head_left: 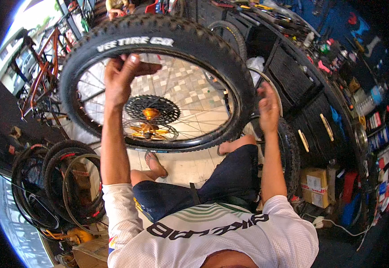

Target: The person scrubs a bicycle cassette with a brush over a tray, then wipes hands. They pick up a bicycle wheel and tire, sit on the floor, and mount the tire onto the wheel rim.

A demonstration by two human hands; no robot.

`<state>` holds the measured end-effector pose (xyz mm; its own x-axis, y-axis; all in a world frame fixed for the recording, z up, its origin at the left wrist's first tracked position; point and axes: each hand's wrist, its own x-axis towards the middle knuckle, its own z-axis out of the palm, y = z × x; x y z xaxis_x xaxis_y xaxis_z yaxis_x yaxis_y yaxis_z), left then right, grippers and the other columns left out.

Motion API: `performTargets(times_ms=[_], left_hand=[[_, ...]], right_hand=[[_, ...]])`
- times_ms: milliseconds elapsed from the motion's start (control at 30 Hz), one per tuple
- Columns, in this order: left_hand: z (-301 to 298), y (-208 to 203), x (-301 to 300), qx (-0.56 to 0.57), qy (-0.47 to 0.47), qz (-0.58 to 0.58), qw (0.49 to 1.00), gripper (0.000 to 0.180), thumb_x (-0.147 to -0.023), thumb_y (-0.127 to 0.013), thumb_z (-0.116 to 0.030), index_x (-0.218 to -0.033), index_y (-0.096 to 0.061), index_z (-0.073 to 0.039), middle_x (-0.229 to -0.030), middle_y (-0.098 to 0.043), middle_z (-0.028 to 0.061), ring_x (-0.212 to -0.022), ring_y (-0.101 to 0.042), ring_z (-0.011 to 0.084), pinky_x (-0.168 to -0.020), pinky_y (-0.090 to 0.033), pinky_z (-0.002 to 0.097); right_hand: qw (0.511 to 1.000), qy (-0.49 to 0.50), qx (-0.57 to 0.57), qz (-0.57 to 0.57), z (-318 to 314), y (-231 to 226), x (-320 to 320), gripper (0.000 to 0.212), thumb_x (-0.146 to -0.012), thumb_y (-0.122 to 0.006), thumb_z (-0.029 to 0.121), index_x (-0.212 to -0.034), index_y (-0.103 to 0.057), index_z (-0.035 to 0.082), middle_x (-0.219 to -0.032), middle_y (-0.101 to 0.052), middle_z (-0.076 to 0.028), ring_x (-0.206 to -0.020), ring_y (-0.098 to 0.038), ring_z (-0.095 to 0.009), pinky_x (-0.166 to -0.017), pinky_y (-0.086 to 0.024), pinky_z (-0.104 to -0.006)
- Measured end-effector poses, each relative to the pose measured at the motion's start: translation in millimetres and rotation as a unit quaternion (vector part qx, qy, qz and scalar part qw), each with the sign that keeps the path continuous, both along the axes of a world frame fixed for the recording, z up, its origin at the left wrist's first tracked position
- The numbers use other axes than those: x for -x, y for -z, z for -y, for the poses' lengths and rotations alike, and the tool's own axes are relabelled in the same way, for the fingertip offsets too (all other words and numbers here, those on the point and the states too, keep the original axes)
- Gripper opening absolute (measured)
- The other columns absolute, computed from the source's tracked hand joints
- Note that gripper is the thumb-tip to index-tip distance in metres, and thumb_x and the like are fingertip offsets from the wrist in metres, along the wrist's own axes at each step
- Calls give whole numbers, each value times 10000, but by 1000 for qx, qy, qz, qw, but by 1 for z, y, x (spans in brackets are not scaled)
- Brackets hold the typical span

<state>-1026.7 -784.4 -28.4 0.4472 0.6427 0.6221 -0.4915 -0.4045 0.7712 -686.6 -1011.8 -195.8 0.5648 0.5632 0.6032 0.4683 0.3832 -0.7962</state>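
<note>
A bicycle wheel with a knobby black tire (212,47) hangs tilted in front of me. Black sprockets (152,108) and a gold hub (149,114) sit at its middle, with thin spokes running to the rim. My left hand (124,78) reaches over the wheel near the upper left of the rim, its fingers stretched out; whether it touches the rim I cannot tell. Just outside the tire's right side, my right hand (268,107) is raised with fingers extended and a little blurred, gripping nothing visible. What supports the wheel is hidden.
Dark drawer cabinets (292,76) and a cluttered workbench (328,58) line the right. Loose tires (54,178) lean at the lower left, near a cardboard box (91,252). An orange bike frame (45,73) stands at far left. Another cardboard box (316,187) sits at right.
</note>
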Motion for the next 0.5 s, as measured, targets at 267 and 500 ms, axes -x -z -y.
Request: performTargets(times_ms=[267, 500], left_hand=[[38, -84, 13, -49, -149, -33, 987, 645, -1043, -495, -522, -1059, -629, 108, -849, -714, 218, -678, -713, 289, -653, -615, 411], [49, -110, 32, -27, -185, 0, 982, 636, -1011, -546, -546, -1121, -599, 78, -807, -706, 222, -615, -707, 276, -603, -613, 400]], right_hand=[[998, -46, 41, -7, -52, 29, 11, 1019, -816, -721, 690, -1457, -441, -51, -1335, -593, -226, -1262, -552, -328, -1106, -396, -412], [999, -48, 25, 4, -59, -14, -3, 889, -816, -677, 745, -1311, -602, 10, -1192, -692, -169, -1060, -654, -304, -969, -485, -398]])
